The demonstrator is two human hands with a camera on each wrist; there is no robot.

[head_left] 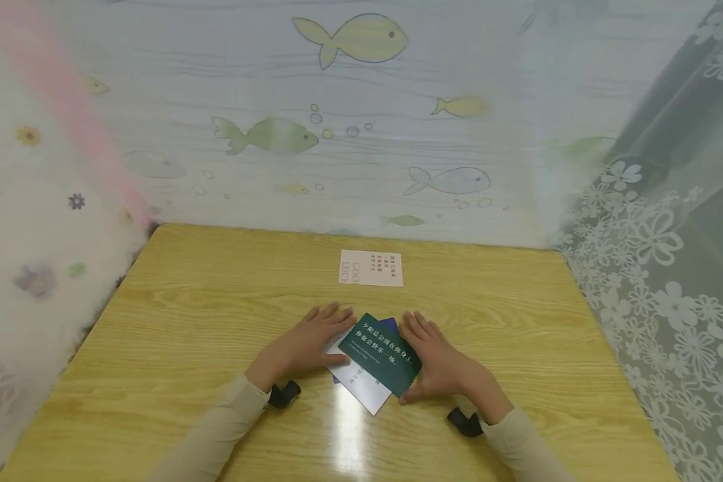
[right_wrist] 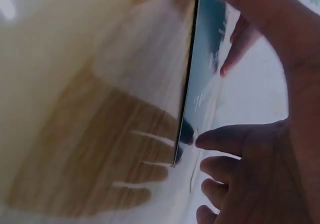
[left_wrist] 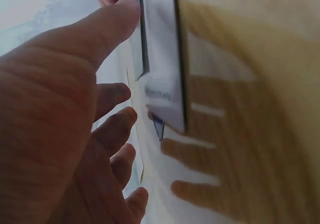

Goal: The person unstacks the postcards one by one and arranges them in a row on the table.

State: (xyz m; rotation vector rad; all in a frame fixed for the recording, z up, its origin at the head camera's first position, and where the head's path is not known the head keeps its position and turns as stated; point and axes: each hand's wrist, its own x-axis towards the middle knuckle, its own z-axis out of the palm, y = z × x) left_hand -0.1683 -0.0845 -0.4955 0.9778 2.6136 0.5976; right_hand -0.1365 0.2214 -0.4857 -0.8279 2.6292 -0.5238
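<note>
A loose, fanned pile of cards lies on the wooden table between both hands. On top is a dark green card (head_left: pixel 381 355) with white lettering, set at a slant. Beneath it a white card (head_left: pixel 366 388) sticks out toward the front, and a corner of a purple-blue card (head_left: pixel 390 324) peeks out behind. The left hand (head_left: pixel 307 343) is at the pile's left side, fingers extended, its thumb over the white card. At the right edge of the green card, the right hand (head_left: pixel 440 360) spreads its fingers, thumb near the lower corner. Both wrist views show the fingers uncurled beside the cards' edges.
A pale pink card (head_left: pixel 370 268) printed "GOOD LUCK" lies farther back on the wooden table (head_left: pixel 217 294). Behind the table hangs a fish-print curtain (head_left: pixel 361 134). A floral lace curtain (head_left: pixel 669 301) borders the right side. Black wrist devices (head_left: pixel 465 423) sit under the wrists.
</note>
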